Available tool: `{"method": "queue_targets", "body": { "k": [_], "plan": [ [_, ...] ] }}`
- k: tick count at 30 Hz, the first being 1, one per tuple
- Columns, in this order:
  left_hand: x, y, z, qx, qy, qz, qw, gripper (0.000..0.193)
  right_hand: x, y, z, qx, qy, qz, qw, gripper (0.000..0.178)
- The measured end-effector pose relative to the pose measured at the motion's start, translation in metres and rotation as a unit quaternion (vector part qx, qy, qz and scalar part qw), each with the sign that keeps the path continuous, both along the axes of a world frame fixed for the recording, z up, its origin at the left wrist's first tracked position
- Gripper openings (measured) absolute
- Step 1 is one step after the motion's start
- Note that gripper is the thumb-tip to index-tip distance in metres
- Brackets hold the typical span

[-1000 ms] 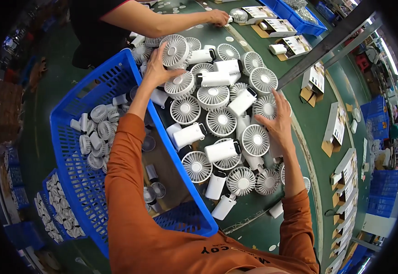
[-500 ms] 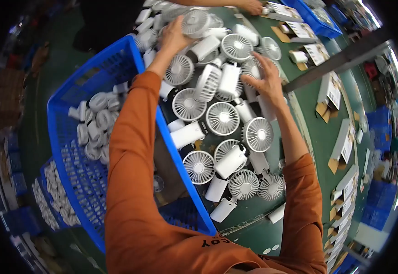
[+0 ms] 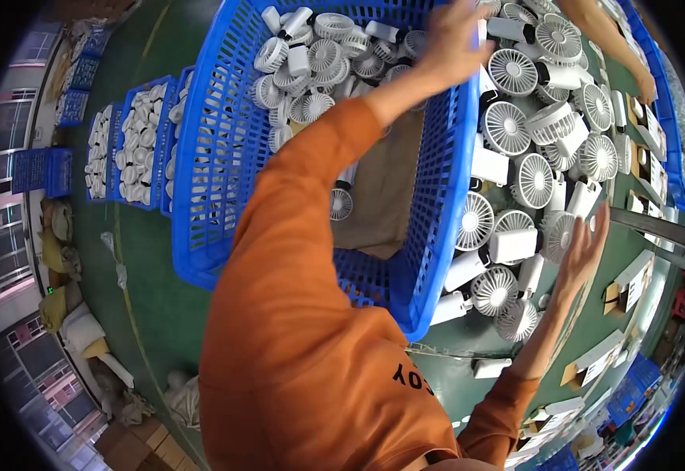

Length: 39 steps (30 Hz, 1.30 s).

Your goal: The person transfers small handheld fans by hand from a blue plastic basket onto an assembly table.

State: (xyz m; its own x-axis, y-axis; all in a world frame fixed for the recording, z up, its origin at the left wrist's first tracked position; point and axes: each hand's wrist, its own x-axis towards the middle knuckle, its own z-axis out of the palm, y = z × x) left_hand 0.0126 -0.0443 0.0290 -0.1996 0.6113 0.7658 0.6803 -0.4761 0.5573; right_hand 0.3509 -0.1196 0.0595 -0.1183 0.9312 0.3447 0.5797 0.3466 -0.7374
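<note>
White handheld fans [image 3: 532, 180] lie in a loose pile on the green table, heads and handles pointing every way. To their left stands a blue plastic basket [image 3: 446, 259] with more white fans [image 3: 323, 56] heaped in its far part. Over the basket's far right rim is my left hand [image 3: 454, 47], smeared by motion; whether a fan is in it cannot be made out. My right hand [image 3: 582, 255] is at the pile's right edge, fingers stretched out and holding nothing, close beside a round fan head [image 3: 558, 235].
Brown cardboard [image 3: 381, 196] lines the basket's bottom. Several blue crates of white parts [image 3: 140, 149] stand on the floor at left. Along the table's right side run open boxes [image 3: 629, 282] and a metal bar [image 3: 656, 228]. Another person's arm [image 3: 609, 35] reaches in at far right.
The view has swung left, bringing more of the basket into sight. My left hand has gone from a fan in the pile to the basket's rim. My right hand is now at the pile's right edge.
</note>
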Motion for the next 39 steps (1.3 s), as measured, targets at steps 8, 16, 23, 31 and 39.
{"method": "queue_targets", "body": {
  "k": [8,16,23,31,39],
  "plan": [
    [-0.273,-0.102,-0.129,-0.302,0.039,0.381,0.873,0.069,-0.107,-0.130,-0.008,0.000,-0.056,0.138,0.989,0.043],
    [-0.349,-0.066,-0.184,-0.485,-0.190,0.099,0.848,0.083,-0.138,-0.141,-0.007,-0.087,-0.134,0.088,0.983,0.046],
    [-0.297,-0.045,-0.182,-0.544,0.038,0.106,0.831,0.101,-0.140,-0.136,-0.009,-0.104,-0.162,0.108,0.975,0.042],
    [-0.218,-0.168,-0.211,-0.616,-0.033,0.172,0.768,0.120,-0.136,-0.134,-0.009,-0.102,-0.148,0.123,0.976,0.037],
    [-0.115,-0.206,-0.230,-0.633,0.048,0.122,0.763,0.115,-0.130,-0.135,-0.014,-0.095,-0.122,0.135,0.979,0.035]
  ]
}}
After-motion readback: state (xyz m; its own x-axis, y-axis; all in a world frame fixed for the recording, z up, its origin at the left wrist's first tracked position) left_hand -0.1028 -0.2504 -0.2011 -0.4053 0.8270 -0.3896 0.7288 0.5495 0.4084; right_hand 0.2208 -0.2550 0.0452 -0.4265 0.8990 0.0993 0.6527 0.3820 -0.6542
